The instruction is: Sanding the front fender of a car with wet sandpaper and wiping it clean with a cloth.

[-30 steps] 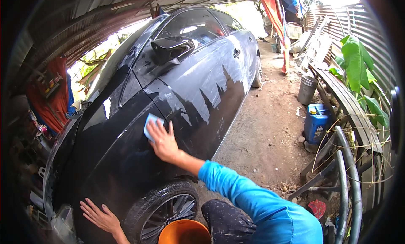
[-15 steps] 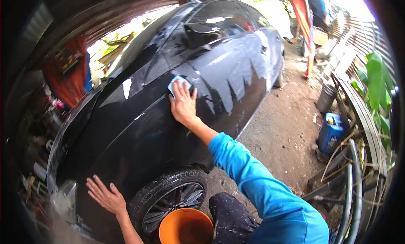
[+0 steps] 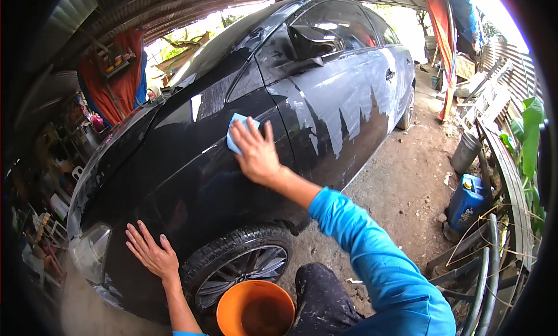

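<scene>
My right hand (image 3: 256,153) presses a thin light blue sheet (image 3: 235,139) flat against the black front fender (image 3: 192,190) of a car, just ahead of the front door seam. Its fingers cover part of the sheet; whether it is sandpaper or cloth I cannot tell. Farther forward, my left hand (image 3: 152,252) lies on the fender behind the headlight (image 3: 92,252), fingers stretched out and nothing held. The front door (image 3: 331,97) bears grey, streaky patches over black. Below my hands are the front wheel (image 3: 247,272) and an orange bucket (image 3: 256,307).
A side mirror (image 3: 314,42) juts from the door. On the dirt ground at right stand a blue jerrycan (image 3: 467,202) and a grey bucket (image 3: 466,152), beside metal pipes (image 3: 488,272) and planks. Cluttered shelves line the left, near an orange tarp (image 3: 113,80).
My right hand has slid the blue sheet forward along the fender, away from the door seam. My left hand stays near the headlight. The whole view has shifted slightly.
</scene>
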A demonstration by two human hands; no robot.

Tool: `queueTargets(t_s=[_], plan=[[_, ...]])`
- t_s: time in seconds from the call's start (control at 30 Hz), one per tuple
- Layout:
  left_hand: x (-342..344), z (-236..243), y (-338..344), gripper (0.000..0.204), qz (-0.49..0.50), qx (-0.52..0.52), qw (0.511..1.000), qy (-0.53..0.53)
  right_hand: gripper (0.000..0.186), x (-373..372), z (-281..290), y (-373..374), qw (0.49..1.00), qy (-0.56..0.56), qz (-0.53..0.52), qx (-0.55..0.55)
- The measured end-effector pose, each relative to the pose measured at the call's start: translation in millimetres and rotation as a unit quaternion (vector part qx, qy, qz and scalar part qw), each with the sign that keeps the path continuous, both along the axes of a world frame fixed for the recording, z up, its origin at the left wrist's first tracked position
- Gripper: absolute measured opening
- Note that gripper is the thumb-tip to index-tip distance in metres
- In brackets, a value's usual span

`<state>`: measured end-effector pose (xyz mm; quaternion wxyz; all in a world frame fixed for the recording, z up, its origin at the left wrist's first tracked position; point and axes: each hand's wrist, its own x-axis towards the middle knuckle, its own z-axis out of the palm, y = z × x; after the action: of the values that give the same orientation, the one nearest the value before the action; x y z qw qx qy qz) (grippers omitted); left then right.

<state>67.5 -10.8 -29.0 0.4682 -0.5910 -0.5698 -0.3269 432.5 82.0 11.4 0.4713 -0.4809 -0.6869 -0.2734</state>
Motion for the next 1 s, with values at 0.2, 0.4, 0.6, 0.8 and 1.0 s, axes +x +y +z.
queueTargets(t_s=[0.2, 0.4, 0.6, 0.8, 1.0], plan=[[15, -2, 7, 0.058, -0.020, 0.003, 1.000, -0.006, 0.051, 80, 33, 32, 0.985, 0.103, -0.137, 0.029], [-7, -2, -1, 0.059, -0.006, -0.008, 1.000, -0.003, 0.057, 19, 20, 9, 1.000, -0.015, -0.018, 0.004], [6, 3, -1, 0.058, -0.014, -0.003, 1.000, -0.011, 0.051, 17, 37, 29, 0.991, 0.069, -0.109, 0.023], [-15, -3, -2, 0.060, -0.022, -0.016, 1.000, 0.006, 0.047, -31, 42, 6, 0.993, -0.082, 0.061, 0.067], [11, 0, 7, 0.061, -0.026, -0.003, 1.000, -0.001, 0.051, 78, 34, 33, 0.988, 0.077, -0.130, 0.017]])
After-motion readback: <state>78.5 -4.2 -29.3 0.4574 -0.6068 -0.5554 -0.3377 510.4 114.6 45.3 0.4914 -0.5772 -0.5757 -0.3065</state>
